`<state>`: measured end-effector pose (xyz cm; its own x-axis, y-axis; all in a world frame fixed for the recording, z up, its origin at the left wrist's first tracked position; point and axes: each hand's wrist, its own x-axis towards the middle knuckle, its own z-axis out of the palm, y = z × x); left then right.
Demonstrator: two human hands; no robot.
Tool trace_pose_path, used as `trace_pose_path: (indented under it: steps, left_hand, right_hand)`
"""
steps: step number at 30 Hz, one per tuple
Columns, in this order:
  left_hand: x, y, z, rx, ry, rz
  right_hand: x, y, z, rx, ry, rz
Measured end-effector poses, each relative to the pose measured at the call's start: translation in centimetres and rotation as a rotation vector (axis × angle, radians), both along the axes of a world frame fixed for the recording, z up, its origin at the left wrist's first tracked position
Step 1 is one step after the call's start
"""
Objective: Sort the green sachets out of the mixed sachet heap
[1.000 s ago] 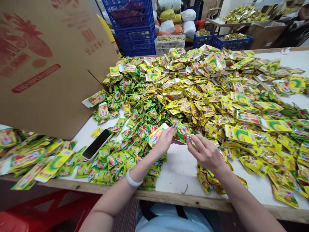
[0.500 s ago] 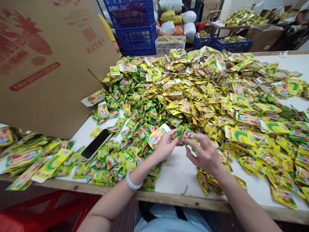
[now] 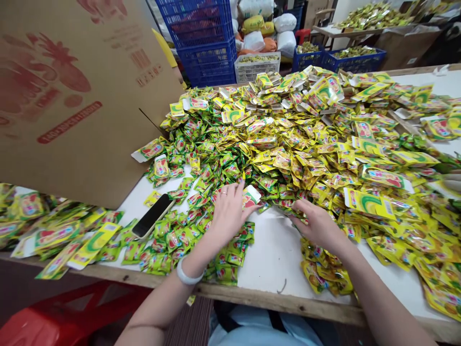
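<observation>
My left hand [image 3: 229, 206], with a ring and a white bangle on the wrist, lies with its fingers stretched over a small printed carton [image 3: 252, 194]. The carton's white end flap shows beside the thumb, and its body is mostly hidden under the hand. To the right, my right hand [image 3: 317, 223] has thumb and fingers curled together on a small green candy packet [image 3: 304, 220], mostly covered by the fingers. Green candy packets [image 3: 201, 223] spread left of and beyond my left hand. Yellow candy packets [image 3: 320, 274] lie under and beside my right wrist.
A big cardboard box [image 3: 86, 158] stands at left, with a phone [image 3: 153, 216] near it. Flat yellow cartons [image 3: 369, 203] lie on the heap. Blue crates [image 3: 207, 62] stand behind the table. At the right edge is what looks like another person's gloved hand [image 3: 452, 182].
My hands were close together over a green packet; now they are apart. My left hand has moved left onto the carton, while the right has lowered slightly. The view has shifted a little.
</observation>
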<state>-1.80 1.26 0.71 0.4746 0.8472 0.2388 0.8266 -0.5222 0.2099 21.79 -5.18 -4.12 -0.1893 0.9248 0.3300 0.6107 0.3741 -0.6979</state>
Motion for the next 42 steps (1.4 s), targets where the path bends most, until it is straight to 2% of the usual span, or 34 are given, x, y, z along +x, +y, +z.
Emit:
trace_pose_path:
  steps: [1,3,5,7,10,13,16,18,20,22,24,26,28,30,35,40,42]
  left_hand:
    - [-0.3,0.5,0.5,0.022,0.097,0.053]
    - [-0.6,1.4,1.2,-0.024,0.244,0.082]
    - [-0.7,1.8,1.7,-0.098,0.274,0.040]
    - [-0.6,1.9,2.0,-0.170,0.158,-0.003]
    - [-0.3,1.4,2.3,-0.375,-0.239,-0.091]
    - [0.7,0.3,2.1,-0.809,-0.625,-0.246]
    - [1.9,-0.8,1.3,-1.200,-0.700,-0.351]
    - [2.5,-1.4,0.8,-1.281,-0.693,-0.368]
    - [2.9,-1.8,0.4,-1.300,-0.710,-0.368]
    - [3.1,-2.1,0.1,-1.292,-0.723,-0.339]
    - [3.1,-2.2,-0.2,-1.280,-0.716,-0.319]
    - [3.1,-2.2,-0.3,-1.280,-0.700,-0.321]
    - [3.0,-2.0,-0.2,-1.322,-0.676,-0.356]
    - [2.8,-1.8,-0.1,-1.386,-0.654,-0.395]
    - [2.2,-1.5,0.2,-1.469,-0.700,-0.367]
    - [2.0,-1.5,-0.8,-1.510,-0.532,-0.418]
    - [2.0,-1.4,-1.2,-1.531,-0.479,-0.438]
  right_hand:
    - [0.0,0.0,-0.2,0.035,-0.137,-0.031]
    - [0.0,0.1,-0.6,0.035,-0.313,-0.054]
    - [0.1,0.1,-0.8,-0.004,-0.311,-0.076]
    - [0.6,0.1,-0.7,-0.042,-0.133,-0.099]
    - [1.5,0.2,-0.5,-0.095,0.339,-0.057]
    - [1.5,-0.1,-0.6,-0.147,0.768,-0.015]
    - [0.2,-0.6,-0.3,-0.120,0.928,-0.034]
    - [-0.8,-0.8,0.4,-0.018,0.879,-0.033]
    - [-1.3,-0.8,1.2,0.108,0.721,-0.013]
    - [-1.3,-0.7,1.6,0.161,0.561,0.012]
    - [-1.0,-0.7,1.5,0.123,0.506,0.026]
    - [-0.9,-0.6,1.1,0.081,0.570,0.036]
    - [-1.0,-0.6,1.0,0.086,0.627,0.047]
    - [-1.1,-0.4,1.3,0.104,0.597,0.071]
    - [-0.3,-0.4,3.0,0.101,0.359,0.143]
    - [0.5,-1.0,3.9,-0.107,-0.002,0.309]
    - [0.5,-1.2,4.1,-0.143,-0.080,0.338]
